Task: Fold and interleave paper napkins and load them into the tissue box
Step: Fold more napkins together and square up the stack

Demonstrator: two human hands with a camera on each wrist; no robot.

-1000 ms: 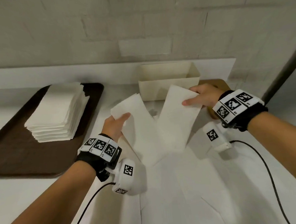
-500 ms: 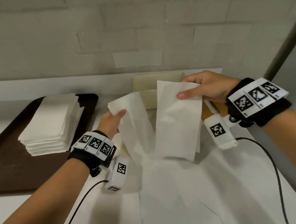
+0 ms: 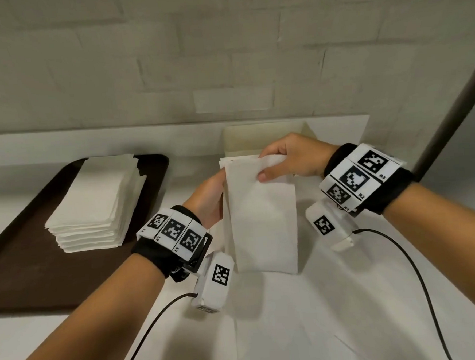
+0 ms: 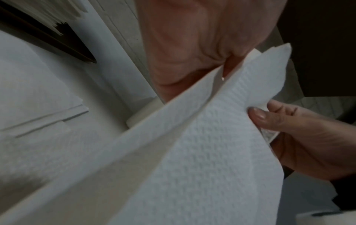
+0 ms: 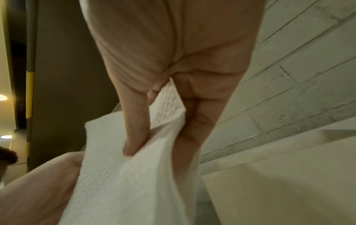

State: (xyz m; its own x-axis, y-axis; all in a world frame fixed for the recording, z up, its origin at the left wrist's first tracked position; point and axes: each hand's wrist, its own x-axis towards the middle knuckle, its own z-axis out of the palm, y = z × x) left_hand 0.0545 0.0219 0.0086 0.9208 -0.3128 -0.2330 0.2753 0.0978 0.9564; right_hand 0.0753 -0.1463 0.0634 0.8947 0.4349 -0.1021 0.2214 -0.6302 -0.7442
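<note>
Above the table's middle, both hands hold white folded napkins (image 3: 262, 217) upright and pressed together. My right hand (image 3: 274, 163) pinches their top right corner, thumb in front. In the right wrist view that thumb (image 5: 136, 129) presses on the embossed napkin (image 5: 125, 175). My left hand (image 3: 211, 195) grips the left edge, its fingers hidden behind the paper. In the left wrist view the napkin layers (image 4: 212, 144) run into the fold of my left hand (image 4: 192, 38). The open cream tissue box (image 3: 267, 135) stands just behind the hands, against the wall.
A stack of folded napkins (image 3: 99, 205) lies on a dark brown tray (image 3: 21, 248) at the left. White paper sheets (image 3: 294, 315) cover the table under the hands. A brick wall rises close behind the box. Sensor cables trail from both wrists.
The two napkin halves, held apart in a V, have come together into one flat bundle. Both hands rose and moved toward each other, the right hand swinging left over the left hand's napkin.
</note>
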